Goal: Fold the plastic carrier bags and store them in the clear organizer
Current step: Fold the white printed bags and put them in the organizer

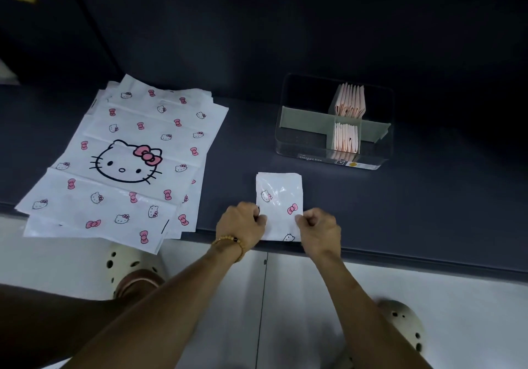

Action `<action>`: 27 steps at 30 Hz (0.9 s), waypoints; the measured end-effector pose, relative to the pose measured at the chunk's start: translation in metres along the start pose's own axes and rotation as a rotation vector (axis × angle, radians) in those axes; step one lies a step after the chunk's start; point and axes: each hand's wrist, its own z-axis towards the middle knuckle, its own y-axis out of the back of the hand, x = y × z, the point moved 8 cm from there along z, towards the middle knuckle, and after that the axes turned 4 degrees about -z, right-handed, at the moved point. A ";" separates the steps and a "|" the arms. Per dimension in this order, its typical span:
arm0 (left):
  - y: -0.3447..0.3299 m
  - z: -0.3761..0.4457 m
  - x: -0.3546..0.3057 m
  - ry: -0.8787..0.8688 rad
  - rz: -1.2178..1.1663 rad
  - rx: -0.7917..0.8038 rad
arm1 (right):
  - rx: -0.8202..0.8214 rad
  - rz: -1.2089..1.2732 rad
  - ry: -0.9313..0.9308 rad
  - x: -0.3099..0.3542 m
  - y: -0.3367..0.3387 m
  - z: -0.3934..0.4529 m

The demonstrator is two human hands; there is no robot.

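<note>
A white carrier bag (280, 197) printed with cat faces and pink bows lies folded into a narrow strip near the front edge of the dark surface. My left hand (243, 224) pinches its left edge and my right hand (318, 230) pinches its right edge, both near the strip's lower end. A stack of unfolded bags (125, 157) of the same print lies flat at the left, overhanging the front edge. The clear organizer (288, 145) stands at the back right, with grey dividers and folded pink-white bags upright in two middle compartments.
The dark surface (428, 211) runs across the view with a dark wall behind it. Below its front edge are a pale floor (223, 297) and my feet in cream clogs (128, 263). A beaded bracelet (231, 241) sits on my left wrist.
</note>
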 end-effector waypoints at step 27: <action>-0.021 0.032 -0.039 -0.571 0.671 -0.064 | -0.187 -0.610 0.594 0.029 0.017 0.012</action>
